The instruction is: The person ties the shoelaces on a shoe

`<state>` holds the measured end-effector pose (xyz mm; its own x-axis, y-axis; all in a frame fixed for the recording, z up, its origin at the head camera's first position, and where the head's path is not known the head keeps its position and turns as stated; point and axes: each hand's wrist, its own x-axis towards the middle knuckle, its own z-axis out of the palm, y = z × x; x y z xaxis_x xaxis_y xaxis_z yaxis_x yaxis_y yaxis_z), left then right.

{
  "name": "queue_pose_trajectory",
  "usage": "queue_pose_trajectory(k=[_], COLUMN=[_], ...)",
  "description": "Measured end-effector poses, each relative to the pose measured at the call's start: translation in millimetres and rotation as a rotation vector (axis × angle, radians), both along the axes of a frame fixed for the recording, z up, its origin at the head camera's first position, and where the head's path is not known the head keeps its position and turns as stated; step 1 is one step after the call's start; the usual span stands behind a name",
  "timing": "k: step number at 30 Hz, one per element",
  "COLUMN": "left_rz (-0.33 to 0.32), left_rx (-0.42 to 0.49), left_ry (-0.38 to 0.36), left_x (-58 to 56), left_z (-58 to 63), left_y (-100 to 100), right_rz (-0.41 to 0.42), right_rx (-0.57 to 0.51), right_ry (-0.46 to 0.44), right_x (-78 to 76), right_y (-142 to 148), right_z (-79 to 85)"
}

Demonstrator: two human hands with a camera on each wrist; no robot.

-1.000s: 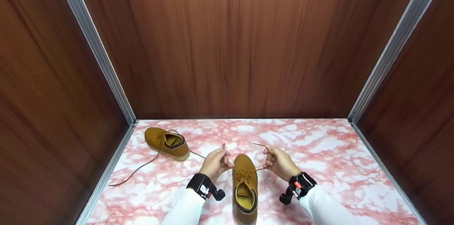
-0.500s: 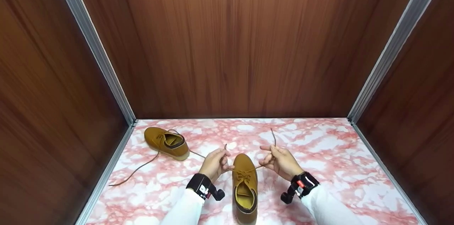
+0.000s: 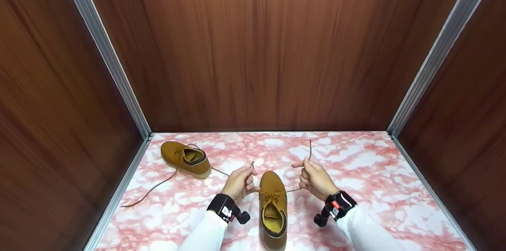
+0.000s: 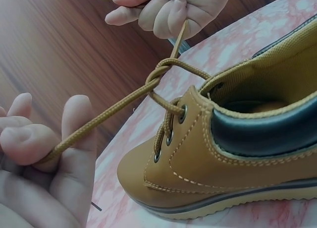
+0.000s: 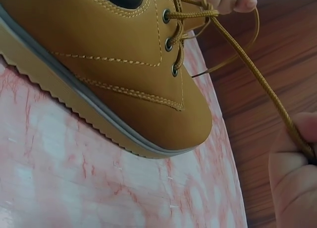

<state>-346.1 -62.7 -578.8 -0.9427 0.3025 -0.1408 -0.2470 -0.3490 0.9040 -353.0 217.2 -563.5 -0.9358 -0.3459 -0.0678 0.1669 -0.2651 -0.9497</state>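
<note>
Two lace strands [image 4: 120, 104] clamped in left fingers [image 4: 25, 143] and right fingers [image 5: 307, 125]; near shoe [image 3: 272, 182] between

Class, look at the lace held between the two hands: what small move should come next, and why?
Probably pull both hands gently apart to tighten the crossing. The left hand and right hand each grip the lace on opposite sides, while its twisted crossing stands raised above the shoe.
</note>
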Motion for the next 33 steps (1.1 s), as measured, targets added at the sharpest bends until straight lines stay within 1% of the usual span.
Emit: queue_pose_trajectory(k=[7, 9, 14, 18, 21, 25, 28, 29, 30, 33], left_rz=[0.011, 0.010, 0.012, 0.007, 0.000, -0.004, -0.012, -0.014, -0.018, -0.014], left_rx=[-0.024, -0.038, -0.078, -0.102, -0.120, -0.145, -0.148, -0.145, -0.139, -0.138], left_ry=[-0.012, -0.004, 0.006, -0.010, -0.008, 0.000, -0.004, -0.002, -0.001, -0.008], left_x=[1.0, 1.3, 2.4, 3.2, 3.6, 4.5, 6.1, 8.2, 10.0, 12.1], left_z=[-1.1, -1.1, -1.3, -3.2, -4.5, -7.1, -8.9, -7.4, -6.2, -7.5], left_y=[-4.4, -6.2, -11.1, -15.0, -17.3, -20.7, -23.5, -24.5, -25.3, -27.4], right_rz=[0.019, 0.018, -0.015, -0.034, -0.043, -0.082, -0.114, -0.110, -0.113, -0.126], right_rx=[0.015, 0.022, 0.061, 0.102, 0.146, 0.209, 0.239, 0.239, 0.248, 0.282], right_ry=[0.011, 0.006, 0.006, -0.003, -0.013, -0.025, -0.043, -0.045, -0.041, -0.023], right_x=[0.0, -0.2, -0.7, -0.5, -0.7, -1.2, -1.2, 0.5, 0.6, -0.2], right_y=[5.7, 6.8, 10.2, 14.2, 17.3, 21.7, 26.3, 27.3, 28.2, 28.7], right_z=[-3.0, -3.5, -5.3, -8.6, -11.9, -16.5, -19.6, -17.7, -18.4, -20.0])
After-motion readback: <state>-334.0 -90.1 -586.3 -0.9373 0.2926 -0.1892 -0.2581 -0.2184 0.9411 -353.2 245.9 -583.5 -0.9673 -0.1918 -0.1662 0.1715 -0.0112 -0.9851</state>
